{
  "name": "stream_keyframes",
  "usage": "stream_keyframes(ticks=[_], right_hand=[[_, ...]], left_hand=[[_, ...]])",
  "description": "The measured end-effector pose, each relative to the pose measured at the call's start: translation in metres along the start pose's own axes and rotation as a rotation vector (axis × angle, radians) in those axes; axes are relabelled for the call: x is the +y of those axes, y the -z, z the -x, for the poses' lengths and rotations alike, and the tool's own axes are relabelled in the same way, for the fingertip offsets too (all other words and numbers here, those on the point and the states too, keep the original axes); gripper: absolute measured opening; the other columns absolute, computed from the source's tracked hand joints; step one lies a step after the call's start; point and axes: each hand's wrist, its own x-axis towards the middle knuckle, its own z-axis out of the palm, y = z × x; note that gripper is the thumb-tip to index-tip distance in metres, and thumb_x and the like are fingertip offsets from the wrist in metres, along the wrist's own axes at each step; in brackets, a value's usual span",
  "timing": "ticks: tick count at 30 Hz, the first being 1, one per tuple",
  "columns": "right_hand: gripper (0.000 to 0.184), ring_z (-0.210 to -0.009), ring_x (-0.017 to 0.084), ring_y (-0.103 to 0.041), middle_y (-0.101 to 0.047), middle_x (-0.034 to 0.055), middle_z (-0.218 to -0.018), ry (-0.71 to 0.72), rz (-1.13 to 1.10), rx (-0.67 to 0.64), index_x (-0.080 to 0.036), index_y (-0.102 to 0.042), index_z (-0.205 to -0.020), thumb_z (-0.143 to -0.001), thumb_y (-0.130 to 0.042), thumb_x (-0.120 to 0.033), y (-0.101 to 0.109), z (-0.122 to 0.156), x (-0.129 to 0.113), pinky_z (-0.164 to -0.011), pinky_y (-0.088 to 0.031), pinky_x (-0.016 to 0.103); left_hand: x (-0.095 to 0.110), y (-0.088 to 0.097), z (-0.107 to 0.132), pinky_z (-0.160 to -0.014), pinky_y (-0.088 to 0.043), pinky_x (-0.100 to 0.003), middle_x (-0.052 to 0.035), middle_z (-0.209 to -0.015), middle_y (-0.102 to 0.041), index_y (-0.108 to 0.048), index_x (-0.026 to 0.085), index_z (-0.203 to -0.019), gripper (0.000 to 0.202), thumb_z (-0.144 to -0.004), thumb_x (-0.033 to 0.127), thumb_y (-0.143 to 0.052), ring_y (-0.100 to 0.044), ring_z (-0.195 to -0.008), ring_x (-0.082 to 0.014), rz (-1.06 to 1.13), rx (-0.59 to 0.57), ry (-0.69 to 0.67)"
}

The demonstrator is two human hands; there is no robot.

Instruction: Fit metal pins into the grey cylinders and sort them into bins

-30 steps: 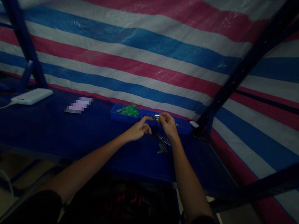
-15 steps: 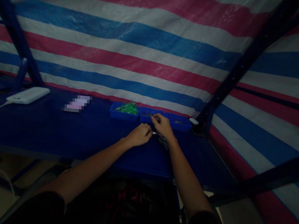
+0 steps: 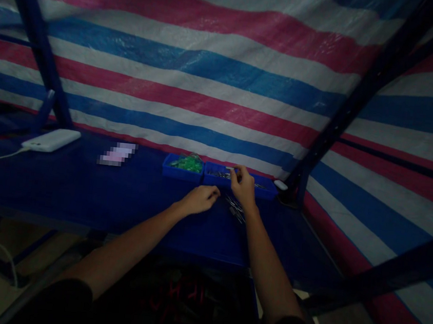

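My right hand [image 3: 242, 185] is closed in a pinch above the middle blue bin [image 3: 214, 181], with a small thin pale piece [image 3: 229, 168] at its fingertips; the kind is too small to tell. Small metal parts [image 3: 217, 173] lie in that bin. Lower and to the left, just over the table, my left hand [image 3: 201, 198] has its fingers pressed together; whatever they may hold is hidden. Beside my right wrist, several slim shiny metal pieces [image 3: 236, 209] lie in a loose pile on the blue table [image 3: 127, 199].
A blue bin [image 3: 180, 173] of green plastic pieces [image 3: 190, 163] stands left of the middle bin, and another bin [image 3: 269, 192] with thin metal parts stands right. A white corded device [image 3: 51, 139], a blurred pinkish item [image 3: 118, 153] and a small white object [image 3: 280, 184] are along the back, before striped sheeting.
My right hand has risen away from my left, with a pale piece now showing in its fingertips. The shiny piece at my left fingertips no longer shows. The view has tilted slightly.
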Motion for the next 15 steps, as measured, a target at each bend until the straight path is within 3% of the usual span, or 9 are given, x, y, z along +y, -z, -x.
stream_keyframes(ticks=[3,7,12,15], right_hand=[[0.032,-0.064,0.019,-0.055,-0.059,0.0043,-0.067,-0.109,0.178,0.011,-0.019,-0.053,-0.108,-0.084,-0.044,-0.037,-0.001,-0.005,0.012,-0.061,-0.036,0.028],[0.036,-0.062,0.019,-0.055,-0.059,0.0048,-0.065,-0.164,0.176,-0.049,-0.018,-0.054,-0.109,-0.082,-0.046,-0.039,-0.005,-0.005,0.023,-0.059,-0.036,0.027],[0.035,-0.055,0.013,-0.051,-0.057,-0.0006,-0.061,-0.121,-0.014,-0.075,-0.020,-0.061,-0.092,-0.084,-0.039,-0.046,-0.004,0.000,0.022,-0.054,-0.033,0.022],[0.040,-0.058,0.011,-0.051,-0.057,-0.0011,-0.063,-0.087,-0.101,-0.159,-0.019,-0.062,-0.086,-0.086,-0.034,-0.048,-0.008,0.003,0.018,-0.055,-0.034,0.021]], left_hand=[[0.016,-0.009,0.008,-0.078,-0.040,-0.032,-0.0054,-0.091,-0.057,-0.054,0.023,-0.110,0.031,-0.080,0.024,-0.047,-0.051,-0.089,-0.0206,-0.268,-0.098,-0.227],[0.026,-0.011,0.003,-0.079,-0.038,-0.036,-0.0070,-0.101,-0.052,-0.056,0.025,-0.106,0.026,-0.082,0.032,-0.049,-0.044,-0.096,-0.0237,-0.424,-0.174,-0.310],[0.011,-0.009,-0.018,-0.077,-0.037,-0.033,-0.0059,-0.092,-0.055,-0.056,0.019,-0.088,0.016,-0.082,0.033,-0.051,-0.045,-0.092,-0.0218,-0.351,-0.244,-0.340],[-0.010,-0.005,-0.027,-0.076,-0.038,-0.030,-0.0053,-0.085,-0.058,-0.054,0.017,-0.084,0.013,-0.084,0.027,-0.047,-0.048,-0.086,-0.0192,-0.184,-0.163,-0.261]])
